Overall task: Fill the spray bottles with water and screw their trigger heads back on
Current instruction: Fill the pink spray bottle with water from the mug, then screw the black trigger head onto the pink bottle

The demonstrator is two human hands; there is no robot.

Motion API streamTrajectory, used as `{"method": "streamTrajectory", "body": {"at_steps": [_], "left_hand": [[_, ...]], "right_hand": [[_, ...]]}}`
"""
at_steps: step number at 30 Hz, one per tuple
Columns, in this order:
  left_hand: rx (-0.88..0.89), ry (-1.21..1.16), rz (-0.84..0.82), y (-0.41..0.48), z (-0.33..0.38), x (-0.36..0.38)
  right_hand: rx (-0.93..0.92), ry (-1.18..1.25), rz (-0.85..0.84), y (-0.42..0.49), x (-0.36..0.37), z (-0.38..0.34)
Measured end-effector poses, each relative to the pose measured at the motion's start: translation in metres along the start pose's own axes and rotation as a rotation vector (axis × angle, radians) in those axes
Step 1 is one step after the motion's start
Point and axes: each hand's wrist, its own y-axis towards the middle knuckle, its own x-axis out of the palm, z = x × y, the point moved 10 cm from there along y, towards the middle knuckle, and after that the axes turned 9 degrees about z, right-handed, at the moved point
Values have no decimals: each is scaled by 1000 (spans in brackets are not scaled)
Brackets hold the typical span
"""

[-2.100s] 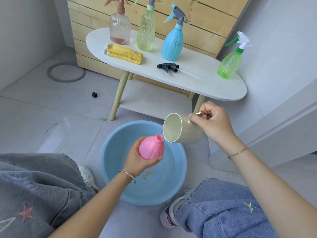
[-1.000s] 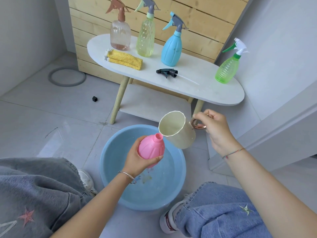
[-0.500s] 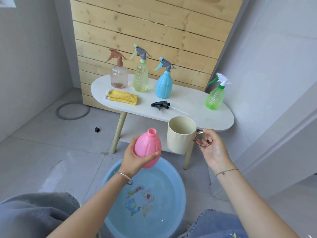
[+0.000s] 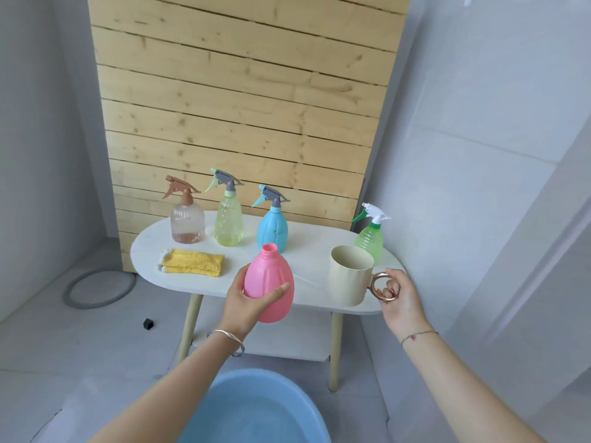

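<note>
Your left hand [image 4: 246, 303] wraps around the pink bottle [image 4: 271, 282], upright and open-necked at centre frame, in front of the table [image 4: 313, 251]. Your right hand [image 4: 399, 303], well apart at the right, hooks the cup [image 4: 348, 282] by its ring handle [image 4: 382, 275]. The blue basin [image 4: 256, 410] sits at the bottom edge.

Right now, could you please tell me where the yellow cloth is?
In the head view, the yellow cloth lies folded on the left end of the white table, just in front of the brown-capped bottle and left of the pink bottle.
</note>
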Motion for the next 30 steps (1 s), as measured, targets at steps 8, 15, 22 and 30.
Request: {"method": "streamTrajectory", "body": {"at_steps": [8,15,22,30], "left_hand": [[-35,13,16,43,-25,33],[-42,61,-11,64,-46,55],[-33,51,-12,70,-49,69],[-38,39,9,67,-52,61]], "right_hand": [[47,-28,108,71,-12,16],[93,-14,115,112,-18,46],[91,6,58,128,-16,61],[-122,-470,-13,127,-26,47]]}}
